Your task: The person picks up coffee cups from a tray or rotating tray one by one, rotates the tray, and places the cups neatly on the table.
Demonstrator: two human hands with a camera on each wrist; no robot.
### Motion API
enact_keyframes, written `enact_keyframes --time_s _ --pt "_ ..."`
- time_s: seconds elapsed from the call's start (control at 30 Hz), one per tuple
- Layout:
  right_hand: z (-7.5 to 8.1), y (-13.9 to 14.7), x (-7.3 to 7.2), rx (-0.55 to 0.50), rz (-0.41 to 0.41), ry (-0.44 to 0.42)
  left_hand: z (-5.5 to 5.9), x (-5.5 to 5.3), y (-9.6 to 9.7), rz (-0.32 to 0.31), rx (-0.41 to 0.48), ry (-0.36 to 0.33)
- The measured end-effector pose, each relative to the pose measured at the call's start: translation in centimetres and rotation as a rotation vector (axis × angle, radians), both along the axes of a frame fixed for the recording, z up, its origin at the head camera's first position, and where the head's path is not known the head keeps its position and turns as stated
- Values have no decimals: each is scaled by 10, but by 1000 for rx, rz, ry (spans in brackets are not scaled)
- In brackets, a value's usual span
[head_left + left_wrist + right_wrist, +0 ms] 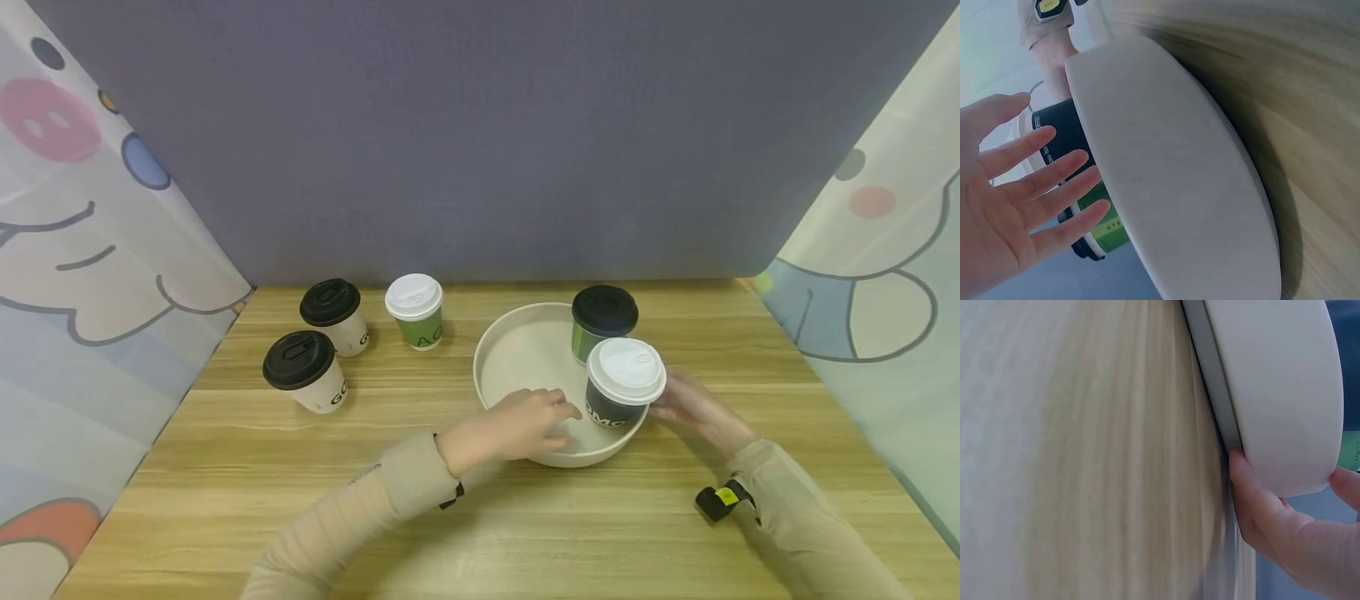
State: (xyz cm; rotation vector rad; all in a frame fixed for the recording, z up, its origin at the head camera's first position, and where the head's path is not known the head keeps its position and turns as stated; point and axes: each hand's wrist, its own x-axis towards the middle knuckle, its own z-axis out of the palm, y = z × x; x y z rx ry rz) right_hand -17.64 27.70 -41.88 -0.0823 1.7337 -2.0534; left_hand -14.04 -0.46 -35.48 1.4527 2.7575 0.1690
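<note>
A round cream tray (529,358) with a raised rim sits on the table. In it stand a dark paper cup with a white lid (626,371) and, behind that, a green paper cup with a black lid (604,312). My right hand (693,408) grips the tray's right side; in the right wrist view its thumb is at the rim and its fingers (1260,503) are at the lower edge. Over the near left part of the tray is my left hand (517,423). Its fingers (1054,169) are spread and hold nothing, beside the tray wall in the left wrist view.
On the left of the table stand two white cups with black lids, one nearer (300,367) and one farther (333,312). A green cup with a white lid (416,310) stands between them and the tray. A grey panel (495,150) closes off the back.
</note>
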Motion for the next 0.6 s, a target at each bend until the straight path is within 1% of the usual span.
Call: enact_keyframes --time_s 0.03,0.17,0.27,0.4,0.6 --pt "0 0 0 0 3 3 0 1 1 -1 -2 -6" --pt "0 0 0 -63 -15 -34 -2 3 6 -10 -10 -14" --pt "1 0 0 -51 -30 -39 -3 5 10 -23 -18 -5" --pt "1 -1 0 -19 -30 -21 -5 7 15 -31 -31 -11" --pt "2 -2 0 -66 -22 -31 -9 9 20 -33 -53 -23"
